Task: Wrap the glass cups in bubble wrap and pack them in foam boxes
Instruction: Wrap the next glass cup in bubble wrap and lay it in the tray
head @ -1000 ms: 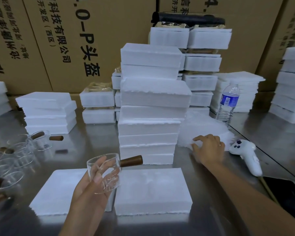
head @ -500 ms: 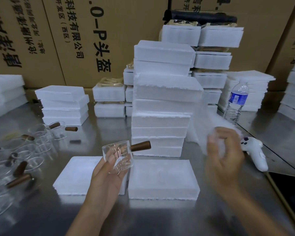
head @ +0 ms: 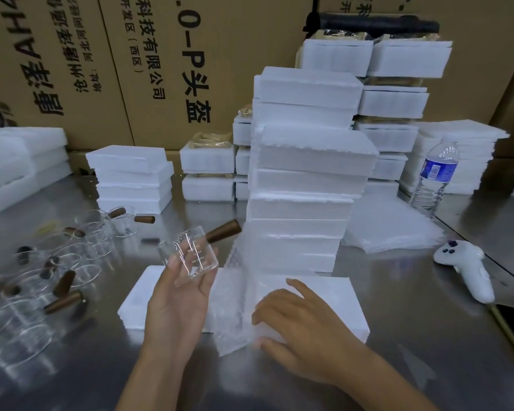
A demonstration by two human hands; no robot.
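Wrapping begins; the grip of the left hand (head: 175, 304) curls round the glass cup (head: 192, 256); just right of it the bubble wrap (head: 232, 321) lies on a foam box (head: 339, 298), pressed by the right hand (head: 303, 321), grip spread; next, likely, cup onto sheet.

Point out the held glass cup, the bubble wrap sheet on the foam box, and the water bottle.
Clear glass cup with brown wooden handle (head: 192, 258), head view, glass wall.
White sheet of bubble wrap (head: 232, 317), head view, sheet's middle.
Clear plastic water bottle with blue label (head: 436, 171), head view, label.
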